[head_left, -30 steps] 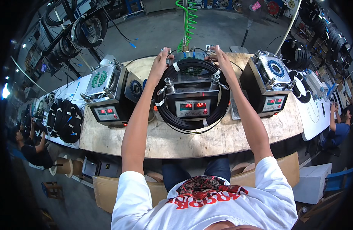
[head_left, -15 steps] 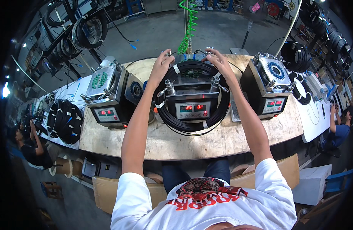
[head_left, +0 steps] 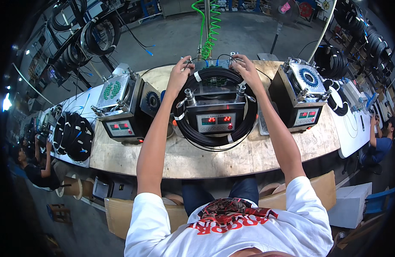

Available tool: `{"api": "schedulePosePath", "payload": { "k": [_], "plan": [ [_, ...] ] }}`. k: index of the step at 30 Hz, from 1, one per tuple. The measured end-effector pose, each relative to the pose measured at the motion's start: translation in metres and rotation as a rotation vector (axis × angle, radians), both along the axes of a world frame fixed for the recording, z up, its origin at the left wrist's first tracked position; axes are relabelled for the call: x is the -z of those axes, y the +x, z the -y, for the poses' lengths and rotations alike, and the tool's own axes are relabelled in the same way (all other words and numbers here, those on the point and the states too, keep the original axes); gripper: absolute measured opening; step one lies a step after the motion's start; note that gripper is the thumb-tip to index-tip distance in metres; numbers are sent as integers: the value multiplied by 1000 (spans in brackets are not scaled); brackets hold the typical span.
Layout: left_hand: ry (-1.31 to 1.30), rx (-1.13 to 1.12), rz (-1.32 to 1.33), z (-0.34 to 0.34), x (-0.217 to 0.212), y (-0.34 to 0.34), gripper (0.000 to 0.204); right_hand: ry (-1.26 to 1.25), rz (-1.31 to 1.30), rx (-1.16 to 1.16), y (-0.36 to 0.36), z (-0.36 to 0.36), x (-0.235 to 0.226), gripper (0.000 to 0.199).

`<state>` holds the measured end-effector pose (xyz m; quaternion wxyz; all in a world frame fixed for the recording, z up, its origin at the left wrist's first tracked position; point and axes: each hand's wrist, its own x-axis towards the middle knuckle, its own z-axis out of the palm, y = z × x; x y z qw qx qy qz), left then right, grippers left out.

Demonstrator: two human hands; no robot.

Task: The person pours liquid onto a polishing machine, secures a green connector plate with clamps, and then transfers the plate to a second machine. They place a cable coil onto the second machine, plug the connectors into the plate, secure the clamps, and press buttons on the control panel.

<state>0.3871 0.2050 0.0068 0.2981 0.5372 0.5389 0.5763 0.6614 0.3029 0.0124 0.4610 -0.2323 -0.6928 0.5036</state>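
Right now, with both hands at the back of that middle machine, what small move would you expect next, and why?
Probably a small tug to settle the black cable coil around the middle machine. The left hand and right hand both rest on the coil's far arc, while its near arc sags onto the wooden bench, below the red readout. That's a guess.

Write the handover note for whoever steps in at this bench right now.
Left hand: on the far left rim of the black cable coil.
Right hand: on its far right rim.
Coil: lies looped around the middle machine on the wooden bench, white tape bands on it.
Done: coil sits over the machine.
Left: cannot tell from the picture; both hands are on the coil.
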Motion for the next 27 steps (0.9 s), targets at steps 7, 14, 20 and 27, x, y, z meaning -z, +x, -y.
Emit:
{"api": "schedulePosePath", "payload": {
  "k": [7,14,20,27],
  "plan": [
    [54,-6,-64,0,-1,-1,54,-18,-11,17,-1,3,-1,46],
    [-17,55,-28,5,-9,2,57,18,76,47,2,3,-3,52],
    [-50,59,8,2,-6,1,54,-15,93,14,1,2,-4,50],
    [-44,56,-25,-1,0,-6,54,-41,88,-35,-1,12,-12,48]
  ]
}}
